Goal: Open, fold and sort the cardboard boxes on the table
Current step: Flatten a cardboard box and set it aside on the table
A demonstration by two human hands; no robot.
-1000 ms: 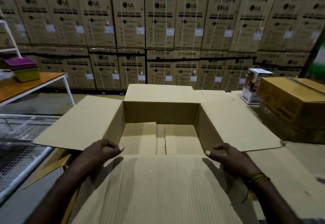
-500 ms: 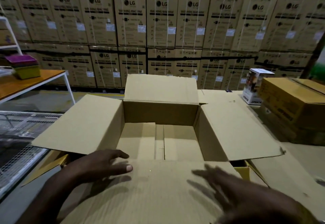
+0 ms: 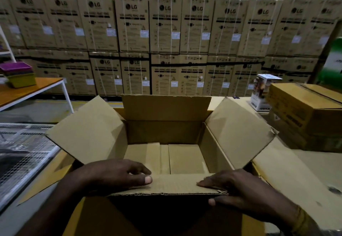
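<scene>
An open cardboard box (image 3: pixel 166 143) stands on the worktop (image 3: pixel 314 163) directly in front of the person. Its four top flaps are unfolded: the far flap (image 3: pixel 165 107) stands upright, the left flap (image 3: pixel 87 134) and right flap (image 3: pixel 238 132) angle outward, and the near flap (image 3: pixel 174 185) lies roughly level toward the person. The bottom flaps inside the box are closed.

Left hand (image 3: pixel 114 175): grasping the near flap at its left end, thumb on the upper face, fingers curled over the inner edge into the box.

Right hand (image 3: pixel 238 189): grasping the near flap at its right end, fingers laid on the upper face, thumb below the outer edge. A band sits on the right wrist.

To the right on the worktop stand stacked closed cartons (image 3: pixel 305 117); their dark printing is not legible. Just beside them, a small white printed box (image 3: pixel 261 92) stands upright; its lettering is too blurred to read.

Behind the worktop, a wall of strapped cartons (image 3: pixel 166 28) is stacked two high. Each carries the "LG" logo, the words "WASHING MACHINE" and a white label; finer text is unreadable.

At far left, a side table (image 3: pixel 27 93) carries stacked purple and yellow-green trays (image 3: pixel 18 74).
</scene>
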